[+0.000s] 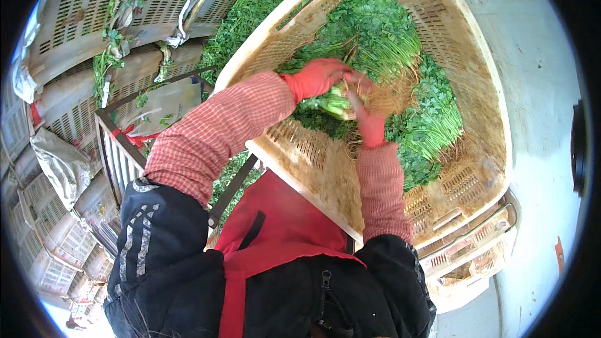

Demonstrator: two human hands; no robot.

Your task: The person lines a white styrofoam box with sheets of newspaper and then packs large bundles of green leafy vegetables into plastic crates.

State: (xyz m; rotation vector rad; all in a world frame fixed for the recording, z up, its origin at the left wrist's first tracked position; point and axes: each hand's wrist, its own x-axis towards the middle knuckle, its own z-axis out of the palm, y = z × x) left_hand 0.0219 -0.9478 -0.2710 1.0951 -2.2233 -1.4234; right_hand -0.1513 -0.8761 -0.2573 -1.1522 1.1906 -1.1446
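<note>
My left hand, in a red glove, reaches into a large plastic crate and is closed around the stems of a leafy green bunch. The stem ends of this bunch point towards my right hand, which is blurred and also red-gloved. It touches or lies beside the stem ends and a tangle of brown roots; its fingers are too blurred to read. Behind the hands lies a big bunch of leafy greens with roots. Another rooted bunch rests at the right.
Stacked perforated plastic crates fill the left side. A metal-framed rack with a red tie stands left of my arm. Loose greens lie beyond the crate's left rim. More crates are under the large crate at lower right, beside a pale wall.
</note>
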